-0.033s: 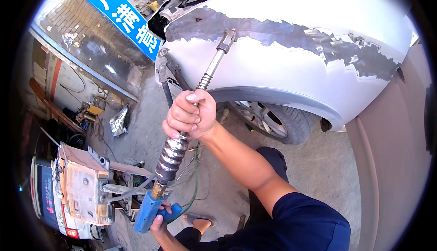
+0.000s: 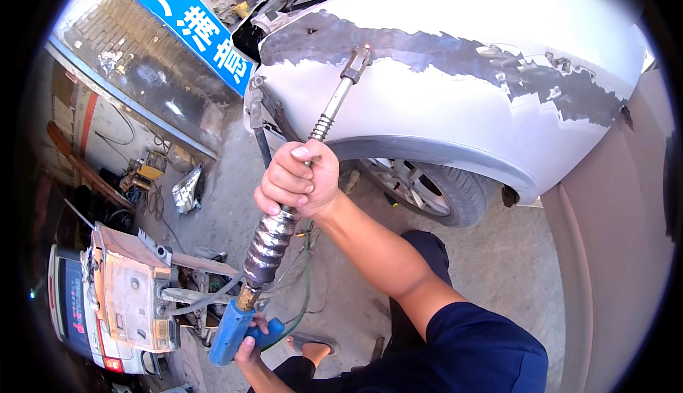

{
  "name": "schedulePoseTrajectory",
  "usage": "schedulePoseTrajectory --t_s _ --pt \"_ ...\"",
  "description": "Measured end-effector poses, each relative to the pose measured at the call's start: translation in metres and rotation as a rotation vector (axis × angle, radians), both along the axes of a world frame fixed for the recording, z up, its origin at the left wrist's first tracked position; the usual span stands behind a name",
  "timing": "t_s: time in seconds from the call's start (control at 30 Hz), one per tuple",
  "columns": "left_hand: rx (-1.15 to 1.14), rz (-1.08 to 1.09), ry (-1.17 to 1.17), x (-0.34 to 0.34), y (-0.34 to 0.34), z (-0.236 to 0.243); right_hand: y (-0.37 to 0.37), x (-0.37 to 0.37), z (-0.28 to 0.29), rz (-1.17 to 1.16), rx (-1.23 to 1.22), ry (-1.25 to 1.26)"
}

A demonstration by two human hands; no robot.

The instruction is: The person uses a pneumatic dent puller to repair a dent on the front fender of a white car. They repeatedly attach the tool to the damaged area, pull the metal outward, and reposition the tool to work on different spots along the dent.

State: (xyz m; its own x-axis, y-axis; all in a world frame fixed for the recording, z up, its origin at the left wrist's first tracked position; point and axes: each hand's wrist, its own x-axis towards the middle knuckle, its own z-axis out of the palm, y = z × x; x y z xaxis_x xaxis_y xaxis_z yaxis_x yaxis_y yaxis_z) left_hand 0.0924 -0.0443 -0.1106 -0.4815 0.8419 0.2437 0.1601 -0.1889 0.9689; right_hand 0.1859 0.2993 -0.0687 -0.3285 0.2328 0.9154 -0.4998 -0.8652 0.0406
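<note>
A slide hammer dent puller (image 2: 269, 243) slants across the middle, with a ridged metal weight, a spring on its shaft and a blue pistol grip (image 2: 231, 332) at the near end. My right hand (image 2: 299, 179) is closed around the shaft just above the weight. My left hand (image 2: 252, 347) wraps the blue grip; part of its fingers is hidden behind it. The tool's far tip meets the silver car fender (image 2: 427, 108), at the edge of a bare grey sanded strip (image 2: 405, 48). A small orange glow shows at the tip.
Under the fender stands the car's wheel (image 2: 420, 190); a brown panel (image 2: 612, 201) rises at the right. A green hose (image 2: 308, 279) trails from the grip. A box-shaped machine (image 2: 131, 286), a second vehicle (image 2: 67, 307) and a crumpled silver piece (image 2: 187, 190) are at left.
</note>
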Motion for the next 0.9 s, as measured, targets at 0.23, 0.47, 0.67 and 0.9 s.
schedulePoseTrajectory --t_s 0.23,0.47,0.67,0.9 --pt "0.010 0.068 -0.032 0.003 0.001 0.005 -0.045 0.015 0.006 -0.285 -0.126 -0.558" --pt "0.007 0.118 -0.077 -0.005 -0.004 -0.004 0.019 0.032 0.024 -0.316 -0.452 -0.622" --pt "0.090 0.048 -0.195 -0.006 -0.014 -0.013 -0.068 0.019 0.007 -0.296 -0.321 -0.657" --pt "0.093 0.030 -0.207 -0.008 -0.014 -0.011 -0.056 0.040 0.032 -0.779 -0.464 -1.134"
